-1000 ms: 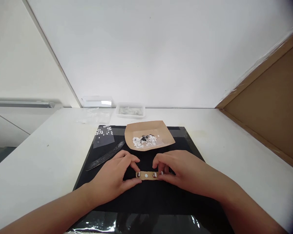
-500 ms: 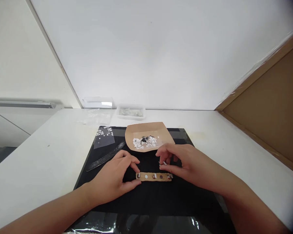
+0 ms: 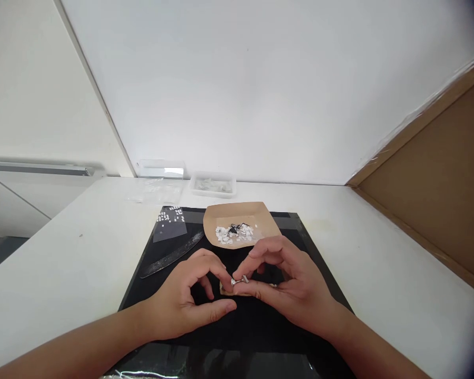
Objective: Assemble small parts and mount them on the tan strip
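My right hand (image 3: pixel 296 279) pinches a small silvery metal piece (image 3: pixel 244 279) with a rounded pale end between thumb and fingers. My left hand (image 3: pixel 193 292) is beside it, thumb and index finger apart. The left index fingertip is at the piece's rounded end and seems to touch it; the thumb is lower and free. Below the hands lies a short tan strip (image 3: pixel 222 289), mostly covered by my right hand, so its row of round spots is hidden. The strip rests on a black mat (image 3: pixel 237 331).
Behind my hands stands an open brown paper tray (image 3: pixel 268 216) with white scraps and dark bits. To the left lie a curved black nail-file-like strip (image 3: pixel 169 258) and a clear sheet with white stickers (image 3: pixel 169 230). Farther back are a clear plastic box (image 3: pixel 213 191) and plastic bags (image 3: pixel 154 189).
My right hand has moved left over the tan strip with the metal piece, covering most of it. My left hand has let go of the strip's end and brought its index finger to the piece.
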A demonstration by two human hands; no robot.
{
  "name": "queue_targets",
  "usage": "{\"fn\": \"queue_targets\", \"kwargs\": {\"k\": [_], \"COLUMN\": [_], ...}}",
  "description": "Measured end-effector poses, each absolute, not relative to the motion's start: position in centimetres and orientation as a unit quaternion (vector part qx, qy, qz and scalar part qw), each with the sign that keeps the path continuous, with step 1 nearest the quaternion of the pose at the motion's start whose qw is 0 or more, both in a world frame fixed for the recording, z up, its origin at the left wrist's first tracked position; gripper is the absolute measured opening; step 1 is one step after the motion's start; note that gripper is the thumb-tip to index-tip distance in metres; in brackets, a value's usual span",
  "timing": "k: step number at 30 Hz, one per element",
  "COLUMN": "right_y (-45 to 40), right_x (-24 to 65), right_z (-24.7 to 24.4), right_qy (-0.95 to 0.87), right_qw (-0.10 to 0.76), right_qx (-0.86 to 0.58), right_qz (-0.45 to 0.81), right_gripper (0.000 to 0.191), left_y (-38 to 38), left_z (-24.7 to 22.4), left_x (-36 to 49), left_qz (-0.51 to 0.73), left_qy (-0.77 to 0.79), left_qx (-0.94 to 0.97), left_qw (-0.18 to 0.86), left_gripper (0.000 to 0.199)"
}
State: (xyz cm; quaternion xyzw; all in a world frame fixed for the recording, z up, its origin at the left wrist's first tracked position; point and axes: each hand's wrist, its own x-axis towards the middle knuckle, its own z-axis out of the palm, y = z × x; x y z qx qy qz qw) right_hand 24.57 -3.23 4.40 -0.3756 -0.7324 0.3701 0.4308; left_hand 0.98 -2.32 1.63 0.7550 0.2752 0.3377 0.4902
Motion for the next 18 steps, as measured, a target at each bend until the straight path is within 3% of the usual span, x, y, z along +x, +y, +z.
{"fn": "queue_targets", "kwargs": {"k": [10,18], "right_y": [-3.36,-3.41], "right_x": [24.15,24.03], "right_z": [4.63,5.02], "right_qy": [-0.772,-0.779], "right_qw": [0.406,0.415], "right_qx": [-0.362,-0.347], "right_qz": [0.330,0.319], "right_gripper": [0.019,0.018], "left_y": [-2.41,-1.84], "left_z": [1.31,1.78], "left_x": [0.81,0.82], "left_qz": [0.331,0.358], "left_qy": [0.278,0.238], "left_qx": [0.707,0.772], "left_qw": [0.560,0.468], "left_gripper": [0.029,0.016]}}
